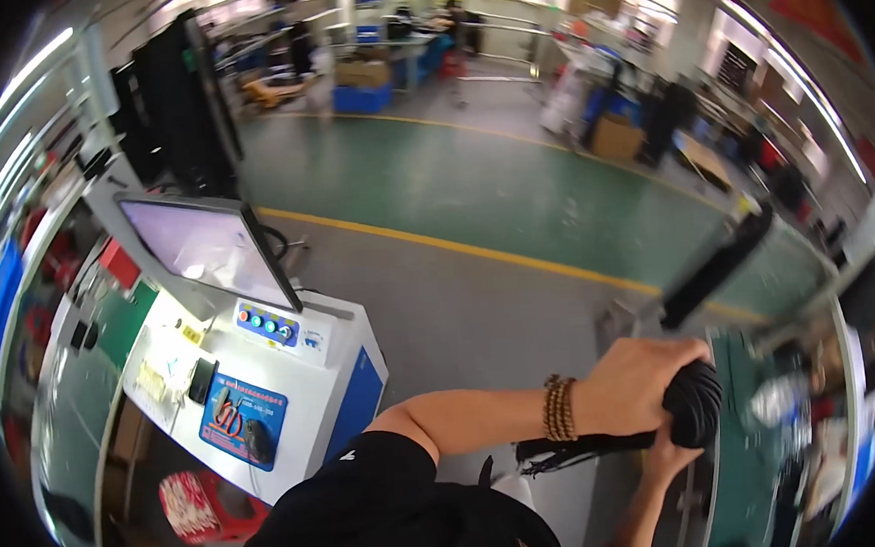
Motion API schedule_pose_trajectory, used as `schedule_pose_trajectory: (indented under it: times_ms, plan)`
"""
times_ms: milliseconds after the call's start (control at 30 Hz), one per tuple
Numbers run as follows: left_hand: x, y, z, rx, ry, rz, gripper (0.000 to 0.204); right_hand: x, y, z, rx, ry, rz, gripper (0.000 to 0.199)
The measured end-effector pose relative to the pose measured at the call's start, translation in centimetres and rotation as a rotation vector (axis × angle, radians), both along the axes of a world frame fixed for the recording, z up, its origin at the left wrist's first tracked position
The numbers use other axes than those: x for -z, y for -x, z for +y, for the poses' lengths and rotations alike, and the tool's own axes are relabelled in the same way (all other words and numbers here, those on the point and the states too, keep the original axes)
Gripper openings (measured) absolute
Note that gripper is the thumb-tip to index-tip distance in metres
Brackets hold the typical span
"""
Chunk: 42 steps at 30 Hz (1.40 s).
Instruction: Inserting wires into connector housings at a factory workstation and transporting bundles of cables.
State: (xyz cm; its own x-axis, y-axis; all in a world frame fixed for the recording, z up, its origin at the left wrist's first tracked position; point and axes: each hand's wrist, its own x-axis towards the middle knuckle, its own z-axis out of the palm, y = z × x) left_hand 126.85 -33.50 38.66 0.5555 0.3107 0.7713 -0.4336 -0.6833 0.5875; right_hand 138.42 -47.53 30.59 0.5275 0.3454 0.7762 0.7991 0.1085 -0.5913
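A thick bundle of black cords [694,405] is gripped between my two hands at the right, its rounded, folded end pointing away from me. The loose tail hangs back to the left below my wrist and ends in thin strands. My left hand [627,384], with a brown bead bracelet on the wrist, is closed over the top of the bundle. From below, my right hand [671,457] is wrapped round its underside; part of those fingers is hidden behind the bundle.
A white machine cabinet [347,354] with a monitor [206,248], control buttons and a blue mat [244,416] holding pliers and a mouse stands left. A red stool [206,508] is beside it. At right is a green-topped bench [740,476]. Shelves and boxes line the far side.
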Motion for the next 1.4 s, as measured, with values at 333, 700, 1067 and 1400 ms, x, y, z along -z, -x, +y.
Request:
schedule_pose_trajectory:
  times_ms: [333, 700, 1067, 1400]
  plan:
    - [1.2, -8.1, 27.4, -0.396, 0.169, 0.039, 0.064, -4.0, -15.4, 34.1, -0.511, -0.067, 0.201, 0.055]
    - [16.2, -7.0, 56.2, -0.581, 0.593, -0.175, 0.078, -6.4, -11.1, 74.3, -0.982, 0.044, 0.006, 0.048]
    - [17.2, 5.7, 87.0, -1.029, 0.490, -0.114, 0.067, -8.1, 0.5, 110.6, -1.284, 0.052, 0.005, 0.044]
    - [8.5, 21.9, 109.4, -1.579, 0.405, 0.001, 0.058, -8.0, 18.4, 146.1, -1.715, 0.112, 0.115, 0.044]
